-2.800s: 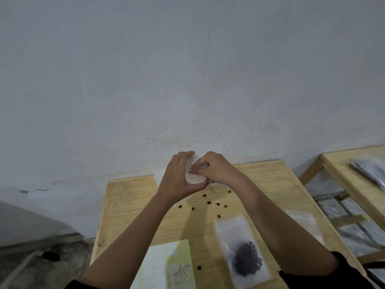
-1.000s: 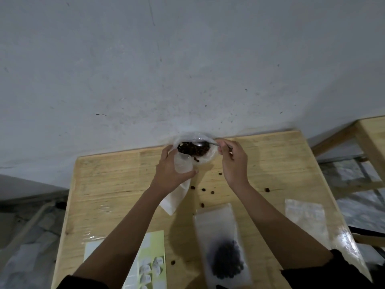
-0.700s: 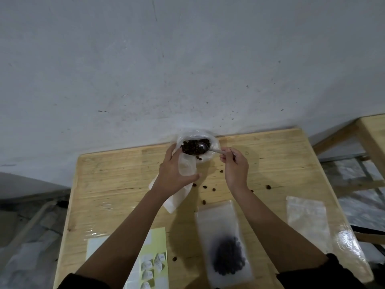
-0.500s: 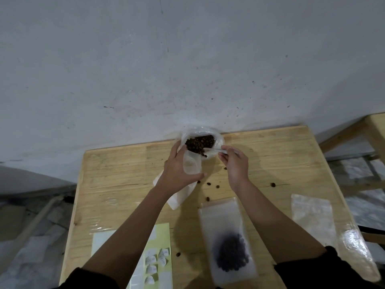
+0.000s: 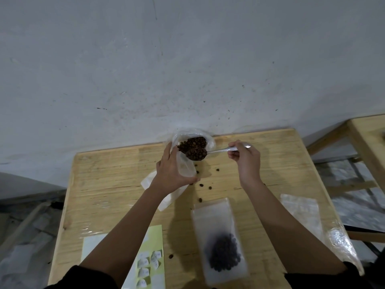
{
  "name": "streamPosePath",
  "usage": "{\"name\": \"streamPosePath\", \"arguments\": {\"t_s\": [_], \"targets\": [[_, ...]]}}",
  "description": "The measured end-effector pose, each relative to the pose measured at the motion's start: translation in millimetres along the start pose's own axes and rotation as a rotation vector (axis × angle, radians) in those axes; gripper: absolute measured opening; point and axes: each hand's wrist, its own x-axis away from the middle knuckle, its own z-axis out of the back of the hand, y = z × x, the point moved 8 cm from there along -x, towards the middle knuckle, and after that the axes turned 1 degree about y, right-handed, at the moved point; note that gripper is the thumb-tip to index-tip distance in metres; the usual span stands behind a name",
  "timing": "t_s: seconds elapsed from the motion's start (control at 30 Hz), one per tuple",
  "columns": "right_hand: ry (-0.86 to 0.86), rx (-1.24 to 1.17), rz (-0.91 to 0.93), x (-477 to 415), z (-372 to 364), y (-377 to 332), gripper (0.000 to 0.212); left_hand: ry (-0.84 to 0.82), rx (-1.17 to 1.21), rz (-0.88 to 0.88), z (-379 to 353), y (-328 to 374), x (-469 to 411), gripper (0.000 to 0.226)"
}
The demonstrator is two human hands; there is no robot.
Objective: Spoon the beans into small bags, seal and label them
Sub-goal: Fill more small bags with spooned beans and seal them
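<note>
My left hand (image 5: 171, 174) holds a small empty bag (image 5: 184, 166) upright, its mouth just below the spoon. My right hand (image 5: 246, 161) grips a metal spoon (image 5: 216, 151) whose bowl is heaped with brown beans (image 5: 195, 154). Behind the spoon stands an open clear bag of beans (image 5: 192, 140) at the table's far edge, against the wall. A small filled bag (image 5: 221, 243) lies flat near me. A sheet of labels (image 5: 149, 261) lies at the near left.
Several loose beans (image 5: 205, 185) are scattered on the wooden table (image 5: 108, 184). An empty clear bag (image 5: 300, 211) lies at the right. A white bag (image 5: 164, 197) lies under my left wrist. A second table (image 5: 368, 134) stands at the far right.
My right hand has drawn the spoon out of the bean bag, now loaded with beans, and brought it over the small bag in my left hand.
</note>
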Motion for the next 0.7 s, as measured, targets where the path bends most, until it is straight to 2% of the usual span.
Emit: {"name": "streamPosePath", "arguments": {"t_s": [0.17,0.4,0.57,0.7], "targets": [[-0.231,0.265,0.184,19,-31,-14,0.025,-0.014,-0.007,0.012,-2,1,-1,0.122],[-0.025,0.137,0.278,15,-4,-24,0.025,-0.033,0.033,0.036,1,0,2,0.119],[-0.094,0.345,0.369,14,-13,-8,0.016,-0.066,0.035,0.048,0,2,6,0.114],[-0.117,0.380,0.434,18,-21,-5,0.022,-0.120,0.016,0.064,-1,-1,9,0.110]]}}
